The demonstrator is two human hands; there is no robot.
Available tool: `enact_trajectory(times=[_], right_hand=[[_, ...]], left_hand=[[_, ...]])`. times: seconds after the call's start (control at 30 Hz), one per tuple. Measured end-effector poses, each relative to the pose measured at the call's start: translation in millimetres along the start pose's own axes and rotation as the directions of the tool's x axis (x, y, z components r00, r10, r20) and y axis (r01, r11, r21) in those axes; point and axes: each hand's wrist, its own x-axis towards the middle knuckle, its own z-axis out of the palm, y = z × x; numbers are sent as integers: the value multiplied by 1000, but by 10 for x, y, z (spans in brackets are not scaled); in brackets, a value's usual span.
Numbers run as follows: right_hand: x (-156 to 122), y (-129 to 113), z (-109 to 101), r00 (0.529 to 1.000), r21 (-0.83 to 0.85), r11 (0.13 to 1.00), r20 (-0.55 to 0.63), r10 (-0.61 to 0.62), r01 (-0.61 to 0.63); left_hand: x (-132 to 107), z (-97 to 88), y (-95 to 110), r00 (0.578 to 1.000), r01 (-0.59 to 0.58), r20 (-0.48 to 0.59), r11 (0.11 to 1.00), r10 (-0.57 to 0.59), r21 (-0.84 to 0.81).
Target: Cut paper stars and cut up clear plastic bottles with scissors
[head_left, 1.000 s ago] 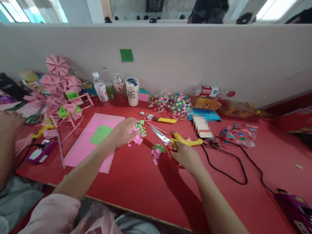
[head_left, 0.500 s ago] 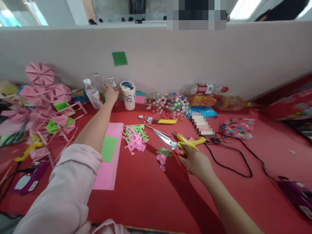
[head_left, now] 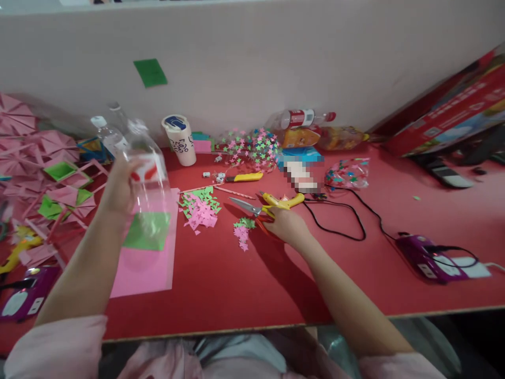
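Note:
My left hand (head_left: 118, 187) is wrapped round a clear plastic bottle (head_left: 145, 173) with a red and white label, lifted above the pink sheet (head_left: 144, 263) and its green paper square (head_left: 148, 231). The bottle is blurred by motion. My right hand (head_left: 286, 225) rests on the red table (head_left: 244, 284) and grips the handles of orange-handled scissors (head_left: 252, 209), blades pointing left. A yellow glue gun (head_left: 284, 200) lies just behind that hand. Small pink and green paper cut-outs (head_left: 199, 208) and a smaller pile (head_left: 242, 234) lie between my hands.
A white cup (head_left: 179, 139), two more bottles (head_left: 104, 131), a yellow utility knife (head_left: 244, 177) and a heap of paper stars (head_left: 252, 147) stand along the back partition. Pink folded paper pieces (head_left: 43, 173) fill the left. A black cord (head_left: 347, 221) runs to a purple power strip (head_left: 428, 255).
My left hand reached to the back row of bottles, took one and brought it forward and up over the pink sheet. My right hand stayed on the scissors. The camera tilted down and right.

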Motion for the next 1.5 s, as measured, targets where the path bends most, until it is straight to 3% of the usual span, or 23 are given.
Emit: enact_trajectory(times=[0.07, 0.13, 0.2, 0.33, 0.4, 0.5, 0.63, 0.83, 0.9, 1.0, 1.1, 1.23, 1.37, 1.5], right_hand=[[75, -64, 17, 997, -11, 997, 4, -74, 74], [161, -130, 47, 993, -33, 993, -27, -118, 117], [254, -196, 69, 989, -37, 989, -45, -144, 142], [426, -326, 45, 979, -46, 980, -63, -195, 193], [483, -390, 13, 974, -56, 975, -63, -220, 216], [520, -467, -5, 970, -72, 970, -60, -236, 232], [536, -474, 34, 968, -90, 967, -61, -244, 238], [689, -365, -65, 941, -105, 936, -15, -339, 336], [792, -360, -138, 938, -106, 933, -15, -346, 343], [964, -400, -183, 942, -126, 946, -124, -312, 297], [1111, -454, -112, 943, -148, 957, -188, -276, 250], [1220, -491, -13, 936, -153, 949, -186, -300, 274], [1154, -507, -114, 905, -139, 928, -209, -370, 347], [819, -514, -205, 861, -44, 912, -316, -399, 407]], left_hand=[[-381, 33, -87, 950, 294, 115, 956, -291, -14], [-651, 81, -236, 884, 410, 253, 912, -393, -16], [-798, 126, -382, 849, 433, 349, 901, -397, -28], [-845, 208, -572, 809, 544, 327, 833, -488, -103], [-831, 255, -651, 738, 653, 338, 744, -584, -142], [-836, 302, -788, 725, 671, 398, 706, -563, -224], [-868, 284, -927, 678, 712, 416, 682, -606, -168], [-851, 268, -968, 685, 716, 384, 671, -619, -195], [-855, 279, -962, 663, 735, 396, 653, -636, -183], [-876, 300, -947, 627, 763, 422, 625, -655, -163], [-892, 318, -948, 647, 751, 407, 633, -645, -189], [-892, 324, -973, 665, 724, 430, 667, -611, -172], [-896, 323, -978, 652, 739, 435, 649, -622, -179], [-903, 318, -971, 669, 728, 429, 651, -607, -216]])
